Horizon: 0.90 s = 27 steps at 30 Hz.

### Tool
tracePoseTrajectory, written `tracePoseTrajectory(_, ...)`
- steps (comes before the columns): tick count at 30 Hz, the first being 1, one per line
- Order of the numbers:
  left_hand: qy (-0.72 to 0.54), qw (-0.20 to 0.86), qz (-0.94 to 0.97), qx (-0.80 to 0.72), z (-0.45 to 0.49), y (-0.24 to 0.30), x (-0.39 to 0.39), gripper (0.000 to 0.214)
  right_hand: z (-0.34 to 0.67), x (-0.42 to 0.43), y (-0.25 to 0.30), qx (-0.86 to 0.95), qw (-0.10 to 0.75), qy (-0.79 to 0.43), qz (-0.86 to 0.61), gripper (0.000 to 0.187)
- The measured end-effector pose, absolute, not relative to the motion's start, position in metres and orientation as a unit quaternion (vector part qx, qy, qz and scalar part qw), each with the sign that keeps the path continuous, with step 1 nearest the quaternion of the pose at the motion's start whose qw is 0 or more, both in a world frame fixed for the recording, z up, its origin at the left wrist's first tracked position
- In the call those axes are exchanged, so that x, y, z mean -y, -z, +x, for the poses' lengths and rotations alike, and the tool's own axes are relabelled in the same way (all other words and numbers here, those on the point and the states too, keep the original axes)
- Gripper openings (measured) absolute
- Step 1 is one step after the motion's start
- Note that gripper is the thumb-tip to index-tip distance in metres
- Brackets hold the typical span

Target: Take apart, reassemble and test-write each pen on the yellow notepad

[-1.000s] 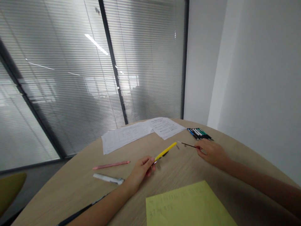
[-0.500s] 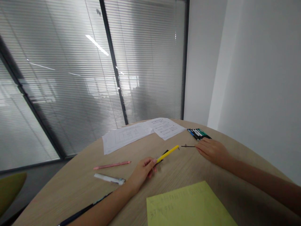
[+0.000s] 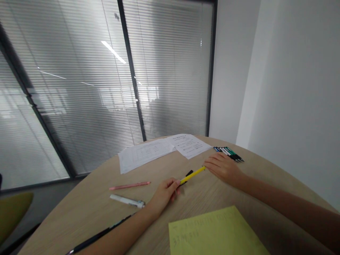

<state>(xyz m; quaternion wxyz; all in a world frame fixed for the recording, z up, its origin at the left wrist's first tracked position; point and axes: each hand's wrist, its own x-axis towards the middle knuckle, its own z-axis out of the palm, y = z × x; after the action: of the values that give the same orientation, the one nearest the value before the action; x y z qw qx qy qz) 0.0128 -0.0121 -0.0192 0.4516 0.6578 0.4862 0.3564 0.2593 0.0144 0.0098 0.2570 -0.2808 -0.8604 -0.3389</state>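
Observation:
Held in my left hand (image 3: 168, 191) is a yellow pen barrel (image 3: 195, 173), slanting up to the right, with the fingers closed round its lower end. A black piece (image 3: 189, 173) shows just behind the barrel; whether it lies on the table or is held, I cannot tell. My right hand (image 3: 224, 169) is closed at the barrel's far end, fingertips together. The thin black pen refill it held earlier is now hidden by the fingers and barrel.
Several pens (image 3: 230, 154) lie in a row behind my right hand. A pink pen (image 3: 130, 185), a white pen (image 3: 127, 200) and a dark pen (image 3: 101, 233) lie left. Printed sheets (image 3: 148, 152) are at the back, a yellow paper pad (image 3: 212, 233) in front.
My right hand has moved left to the end of the yellow barrel, and the black refill is no longer visible. My left hand still holds the barrel.

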Motion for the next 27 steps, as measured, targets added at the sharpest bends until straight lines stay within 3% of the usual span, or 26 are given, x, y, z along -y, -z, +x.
tracePoseTrajectory(5,-0.429,0.46,0.603,-0.49,0.014,0.015,0.014,0.042,0.249,-0.029,-0.007,0.783,0.402,0.313,-0.357,0.026)
tracePoseTrajectory(7,-0.447,0.457,0.59,-0.493,0.013,0.015,0.013,0.044,0.244,-0.035,0.002,0.789,0.414,0.277,-0.36,0.022)
tracePoseTrajectory(13,-0.461,0.462,0.584,-0.483,0.013,0.016,0.011,0.044,0.215,-0.044,0.024,0.908,0.242,0.192,-0.282,0.022)
tracePoseTrajectory(18,-0.455,0.46,0.589,-0.485,0.013,0.017,0.012,0.041,0.201,-0.049,0.029,0.921,0.186,0.135,-0.316,0.014)
tracePoseTrajectory(22,-0.443,0.455,0.596,-0.492,0.013,0.019,0.01,0.04,0.211,-0.043,0.031,0.9,0.236,0.102,-0.353,0.01)
tracePoseTrajectory(27,-0.437,0.453,0.602,-0.492,0.013,0.02,0.009,0.04,0.236,-0.028,0.023,0.824,0.389,-0.002,-0.413,0.016)
